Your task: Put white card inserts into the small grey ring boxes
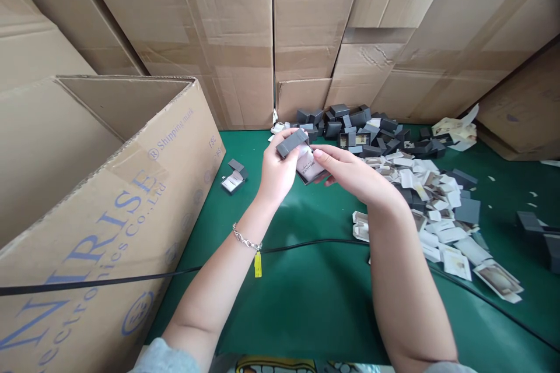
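My left hand (280,166) grips a small dark grey hinged box (292,143) by its raised lid, above the green tabletop. Inside the box shows a white printed insert (310,166). My right hand (345,168) is at the box's right side, thumb on the edge of the insert and fingers curled beneath. What those fingers pinch is partly hidden. Another small grey box (235,176) lies with its lid up on the table to the left, with white material inside. A chain bracelet (247,239) with a yellow tag circles my left wrist.
A large open carton (175,145) stands at the left. Grey boxes (350,122) are heaped at the back, with white paper inserts (431,198) strewn at the right. A black cable (306,243) crosses the green table (301,303). Stacked cartons (231,29) wall the back.
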`<state>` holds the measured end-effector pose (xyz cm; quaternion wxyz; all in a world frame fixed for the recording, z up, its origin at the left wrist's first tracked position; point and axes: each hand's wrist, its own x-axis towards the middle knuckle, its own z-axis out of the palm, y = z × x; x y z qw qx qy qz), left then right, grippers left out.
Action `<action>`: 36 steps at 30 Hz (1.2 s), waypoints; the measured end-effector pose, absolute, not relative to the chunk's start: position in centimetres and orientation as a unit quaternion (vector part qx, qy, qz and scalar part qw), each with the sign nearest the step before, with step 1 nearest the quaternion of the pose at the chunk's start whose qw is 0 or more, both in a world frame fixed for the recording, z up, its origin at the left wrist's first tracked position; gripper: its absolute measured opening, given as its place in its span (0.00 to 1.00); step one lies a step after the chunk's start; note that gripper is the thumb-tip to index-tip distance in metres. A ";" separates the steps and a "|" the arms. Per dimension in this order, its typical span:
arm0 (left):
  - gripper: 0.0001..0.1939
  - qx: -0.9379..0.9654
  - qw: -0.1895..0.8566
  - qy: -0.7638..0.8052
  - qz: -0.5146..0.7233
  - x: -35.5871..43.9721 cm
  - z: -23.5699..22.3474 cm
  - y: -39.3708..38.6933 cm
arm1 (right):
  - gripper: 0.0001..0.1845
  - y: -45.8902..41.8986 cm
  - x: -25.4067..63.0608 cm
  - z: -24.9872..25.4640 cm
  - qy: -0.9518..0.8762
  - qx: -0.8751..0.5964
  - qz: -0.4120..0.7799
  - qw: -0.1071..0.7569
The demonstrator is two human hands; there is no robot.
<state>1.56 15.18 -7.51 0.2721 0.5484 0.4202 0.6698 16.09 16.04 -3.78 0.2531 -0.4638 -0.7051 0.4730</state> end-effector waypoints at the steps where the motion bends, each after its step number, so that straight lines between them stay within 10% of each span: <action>1: 0.08 0.557 0.267 0.417 0.667 1.5 -7.6 15.2 | 0.21 16.1 16.1 -3.9 -0.701 -0.469 0.474 0.252; 25: 0.15 0.666 0.173 0.388 0.613 0.5 -7.5 14.6 | 0.19 16.5 15.5 -5.1 -0.757 -0.444 0.392 0.275; 31: 0.11 0.614 0.322 0.450 0.563 0.2 -7.4 14.8 | 0.24 19.3 22.3 -4.8 -0.674 -0.641 0.242 0.277; 36: 0.14 0.552 0.485 0.439 0.517 0.6 -7.9 15.1 | 0.24 22.2 25.9 -8.0 -0.543 -0.827 0.091 0.116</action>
